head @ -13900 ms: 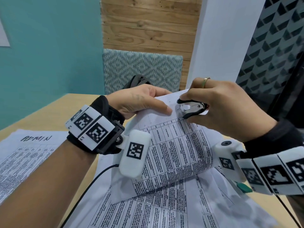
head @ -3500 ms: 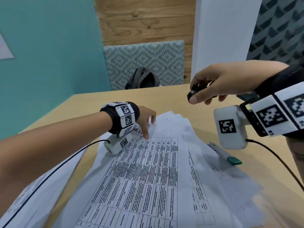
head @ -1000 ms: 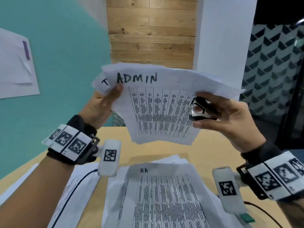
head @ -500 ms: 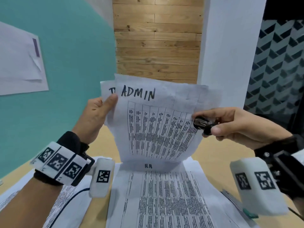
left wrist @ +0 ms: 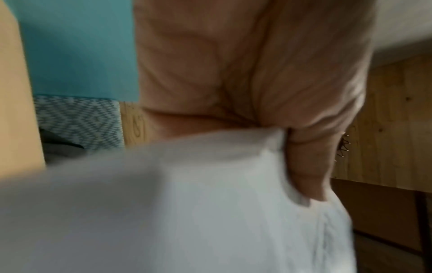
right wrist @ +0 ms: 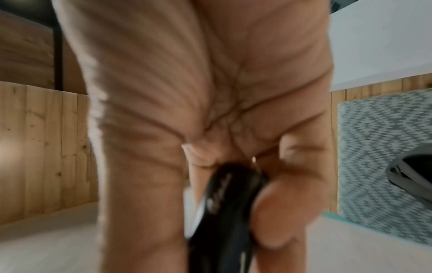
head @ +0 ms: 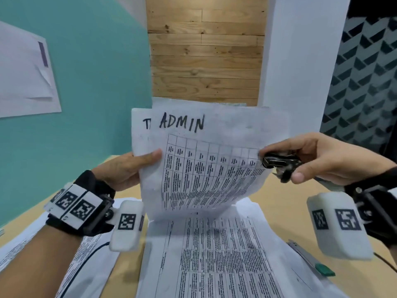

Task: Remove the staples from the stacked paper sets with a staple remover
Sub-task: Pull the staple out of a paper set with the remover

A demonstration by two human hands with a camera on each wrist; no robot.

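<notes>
Left hand (head: 126, 168) pinches ADMIN paper set (head: 206, 160) upright above table (head: 277, 201), long axis vertical, right hand (head: 318, 160) grips black staple remover (head: 279, 163) lying horizontal, tip pointing left at sheet's right edge.

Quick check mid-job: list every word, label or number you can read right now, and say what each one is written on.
"ADMIN": handwritten on the top sheet of the lifted paper set.
"T": handwritten on the sheet behind it; the rest is covered.
Table print on the lifted set and on the stack on the table: too small to read.
Square black-and-white marker codes on the wrist bands: not text.
Wrist views: blurred, nothing legible.
</notes>
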